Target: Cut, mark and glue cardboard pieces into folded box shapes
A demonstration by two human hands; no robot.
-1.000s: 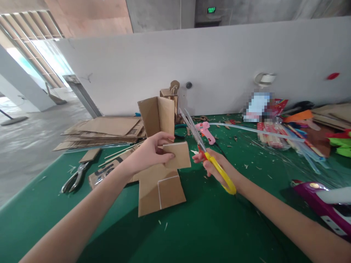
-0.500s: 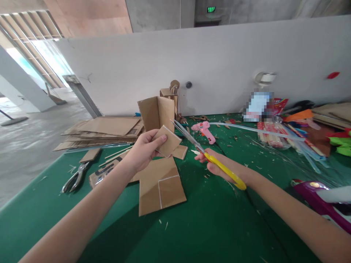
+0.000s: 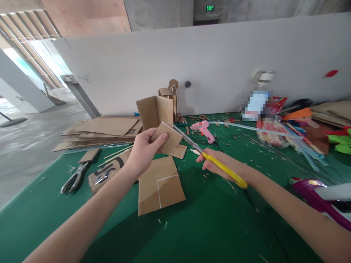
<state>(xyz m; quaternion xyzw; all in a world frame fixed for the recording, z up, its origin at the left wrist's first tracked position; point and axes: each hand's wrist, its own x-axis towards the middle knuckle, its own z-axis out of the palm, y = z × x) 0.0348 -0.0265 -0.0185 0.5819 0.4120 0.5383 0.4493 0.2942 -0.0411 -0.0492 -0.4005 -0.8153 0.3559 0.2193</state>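
Observation:
My left hand [image 3: 146, 149] pinches a small cardboard piece [image 3: 170, 139] between thumb and fingers, above the table's middle. In my right hand [image 3: 219, 162] are yellow-handled scissors [image 3: 223, 168], their blades pointing up and left to the upper right edge of that piece. Whether the blades have the cardboard between them is hard to tell. Below lies a larger flat cardboard sheet [image 3: 149, 190] with a pale L-shaped line on it. An upright folded cardboard [image 3: 149, 111] stands behind my left hand.
Stacked cardboard [image 3: 106, 126] and pliers [image 3: 75, 179] lie left. A pink glue gun [image 3: 204, 130] is behind the scissors. On the right are a phone-like screen [image 3: 256, 105], wrapped sticks [image 3: 270, 133] and a purple tool [image 3: 315, 197]. Scraps dot the green table [image 3: 214, 226].
The scissor blades have come closer together, near the cardboard's edge. The small piece has turned slightly and shifted a little up in my left hand.

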